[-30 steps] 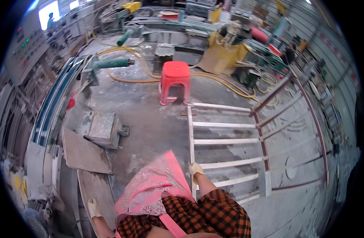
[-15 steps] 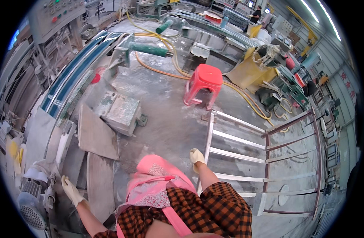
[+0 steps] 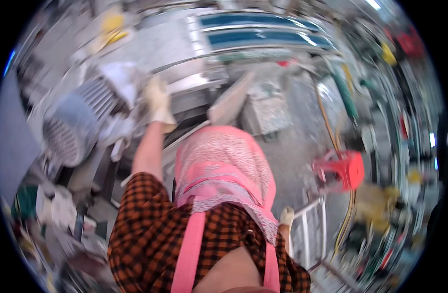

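Note:
My left hand (image 3: 156, 100), in a pale cream glove, reaches forward to the machine, between a blue-grey ribbed motor (image 3: 70, 129) and a flat pale ledge (image 3: 190, 84). Motion smears its fingers, so I cannot see whether it touches or grips anything there. White cloth-like material (image 3: 119, 80) lies over the motor's near side. Low at my right side, my right hand (image 3: 286, 216), also gloved, hangs close to the end of a metal frame with parallel bars (image 3: 307, 229). Its fingers are too small and blurred to read.
Beyond the machine runs a conveyor with blue-green strips (image 3: 263, 38). A stone-like slab (image 3: 230, 100) leans beside a worn block (image 3: 265, 110) on the floor. To the right stand a red plastic stool (image 3: 350, 170) and a green roller (image 3: 343, 95); yellow hoses (image 3: 347, 219) cross the floor.
My view has swung left, so the conveyor now lies ahead and the stool and metal frame have shifted right. My left hand has come up and forward beside the motor.

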### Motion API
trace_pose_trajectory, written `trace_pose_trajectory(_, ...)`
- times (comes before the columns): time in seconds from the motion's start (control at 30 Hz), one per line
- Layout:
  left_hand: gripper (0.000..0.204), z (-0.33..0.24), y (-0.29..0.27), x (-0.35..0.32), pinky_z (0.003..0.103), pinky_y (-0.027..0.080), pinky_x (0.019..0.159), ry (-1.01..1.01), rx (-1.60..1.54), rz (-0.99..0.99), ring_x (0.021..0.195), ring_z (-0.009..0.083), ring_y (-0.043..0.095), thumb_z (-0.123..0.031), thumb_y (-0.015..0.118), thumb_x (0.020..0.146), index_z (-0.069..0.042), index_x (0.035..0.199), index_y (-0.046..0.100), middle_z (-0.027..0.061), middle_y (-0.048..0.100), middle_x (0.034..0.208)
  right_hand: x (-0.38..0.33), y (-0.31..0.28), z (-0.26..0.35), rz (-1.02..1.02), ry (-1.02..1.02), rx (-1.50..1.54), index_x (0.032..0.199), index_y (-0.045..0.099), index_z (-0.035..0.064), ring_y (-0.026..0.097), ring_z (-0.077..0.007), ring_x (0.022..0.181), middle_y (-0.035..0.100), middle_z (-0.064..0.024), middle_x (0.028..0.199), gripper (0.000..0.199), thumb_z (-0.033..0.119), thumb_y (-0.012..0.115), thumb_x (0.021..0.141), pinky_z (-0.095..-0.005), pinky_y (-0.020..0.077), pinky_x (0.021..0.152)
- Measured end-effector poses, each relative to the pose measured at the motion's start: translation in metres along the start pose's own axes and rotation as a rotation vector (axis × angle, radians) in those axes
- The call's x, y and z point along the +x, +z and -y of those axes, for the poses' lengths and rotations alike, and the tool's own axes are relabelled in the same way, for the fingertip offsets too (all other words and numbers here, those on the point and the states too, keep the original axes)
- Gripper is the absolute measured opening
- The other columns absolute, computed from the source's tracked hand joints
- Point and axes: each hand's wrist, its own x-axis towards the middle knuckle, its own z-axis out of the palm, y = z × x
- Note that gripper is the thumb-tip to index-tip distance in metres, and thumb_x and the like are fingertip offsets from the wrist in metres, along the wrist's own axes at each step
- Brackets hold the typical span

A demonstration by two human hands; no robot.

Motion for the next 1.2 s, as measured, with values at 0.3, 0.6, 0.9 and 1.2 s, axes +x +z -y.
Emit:
trace_pose_trajectory(0.3, 0.035, -0.009, -0.016, -0.044, 0.05, 0.04, 0.112, 0.071, 0.173, -0.159, 0.126, 0.0367, 0.058, -0.018, 0.056, 0.099, -0.004, 0.131, 0.061, 0.0186, 0.067, 0.126, 0.122, 0.0, -0.055, 0.166, -0.145, -0.215, 0.108, 0.071, -0.0052, 0.064, -0.0206, 0.079, 0.069, -0.0116, 0.087, 0.032, 0.009, 0.051, 0.088, -0.0365, 0.0523, 0.071)
trace_pose_trajectory(0.6, 0.03, -0.023, -0.001, -0.038, 0.047, 0.046, 0.104, -0.131, 0.404, -0.132, 0.116, 0.0348, 0.062, -0.015, 0.057, 0.095, -0.004, 0.122, 0.065, 0.0154, 0.069, 0.115, 0.248, -0.035, 0.091, 0.247, -0.365, -0.051, 0.093, 0.061, -0.0001, 0.053, -0.0164, 0.07, 0.057, -0.0026, 0.081, 0.017, 0.01, 0.047, 0.091, -0.0342, 0.0458, 0.06)
trace_pose_trajectory(0.9, 0.03, -0.046, -0.003, -0.068, 0.045, 0.047, 0.101, -0.111, 0.541, -0.189, 0.114, 0.0316, 0.063, -0.016, 0.059, 0.093, -0.006, 0.12, 0.067, 0.0127, 0.07, 0.113, 0.324, -0.07, 0.127, 0.365, -0.199, 0.197, 0.09, 0.062, 0.0026, 0.049, -0.0147, 0.071, 0.055, -0.0027, 0.079, 0.015, 0.013, 0.052, 0.095, -0.0321, 0.043, 0.061)
trace_pose_trajectory(1.2, 0.034, -0.026, 0.01, -0.026, 0.048, 0.043, 0.109, -0.169, 0.596, -0.131, 0.13, 0.0312, 0.057, -0.025, 0.056, 0.099, -0.005, 0.126, 0.063, 0.0126, 0.067, 0.131, 0.276, -0.077, 0.307, 0.115, -0.269, 0.071, 0.134, 0.057, -0.0012, 0.062, -0.0272, 0.115, 0.062, -0.0141, 0.129, 0.044, 0.024, 0.043, 0.101, -0.0389, 0.0512, 0.092)
